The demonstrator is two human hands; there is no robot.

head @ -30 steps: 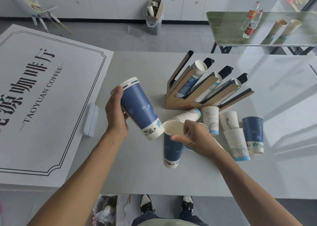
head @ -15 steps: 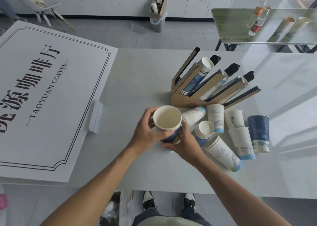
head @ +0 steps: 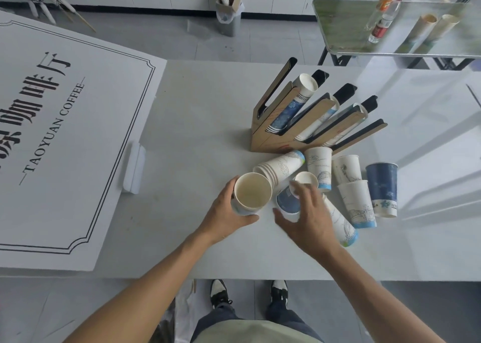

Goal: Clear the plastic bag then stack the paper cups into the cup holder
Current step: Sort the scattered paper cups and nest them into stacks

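Note:
My left hand point(head: 226, 214) grips a stack of paper cups point(head: 252, 191) that stands mouth-up on the white table point(head: 197, 124). My right hand point(head: 307, 220) hovers just right of it, blurred, fingers spread over a small blue cup point(head: 287, 202) and a small white cup point(head: 307, 180). The wooden cup holder point(head: 283, 141) stands behind with its slots fanned out; a blue cup stack point(head: 289, 111) sits in one slot and white stacks in others. Loose cups lie to the right: a tipped white stack point(head: 282, 167), several white cups and an upturned blue cup point(head: 382, 186).
A large white sign board point(head: 65, 134) reading TAOYUAN COFFEE covers the table's left part. A glass table point(head: 346, 25) with bottles stands at the back right and a bin point(head: 229, 17) by the far wall. Crumpled plastic point(head: 179, 314) lies on the floor near my shoes.
My left hand brought the blue cups over, nested them into the cup my right hand held, and set the stack down. My right hand let go and moved right over the small cups.

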